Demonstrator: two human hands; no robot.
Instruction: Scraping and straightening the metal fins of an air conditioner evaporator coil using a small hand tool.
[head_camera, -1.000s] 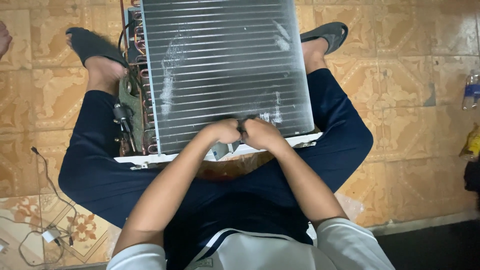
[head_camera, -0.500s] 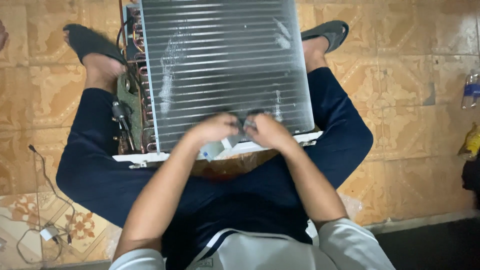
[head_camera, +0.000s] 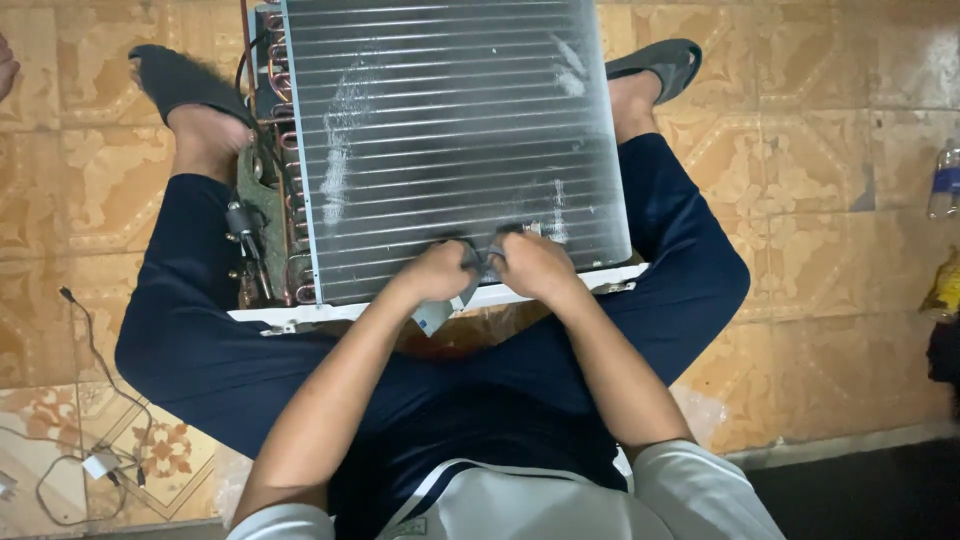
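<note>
- While both hands meet at six o'clock on the finned coil (head_camera: 450, 140), the left hand (head_camera: 437, 272) and right hand (head_camera: 532, 264) have fingers curled tight, pinching a small grey piece (head_camera: 482, 262) between them.
- Best done, I'd judge, with light, even pressure; those thin fins bend easily.
- Count: two hands, one coil, two sandals (head_camera: 180, 80) at ten and two o'clock, one white cable (head_camera: 90, 450) on the floor (head_camera: 820, 200) at eight.

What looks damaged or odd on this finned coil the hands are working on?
The finned coil has pale, scuffed patches where the fins look flattened or dusty: a vertical streak at upper left, one at upper right, one just above the right hand. Both hands, left hand too, pinch something small and grey at its lower edge.
</note>
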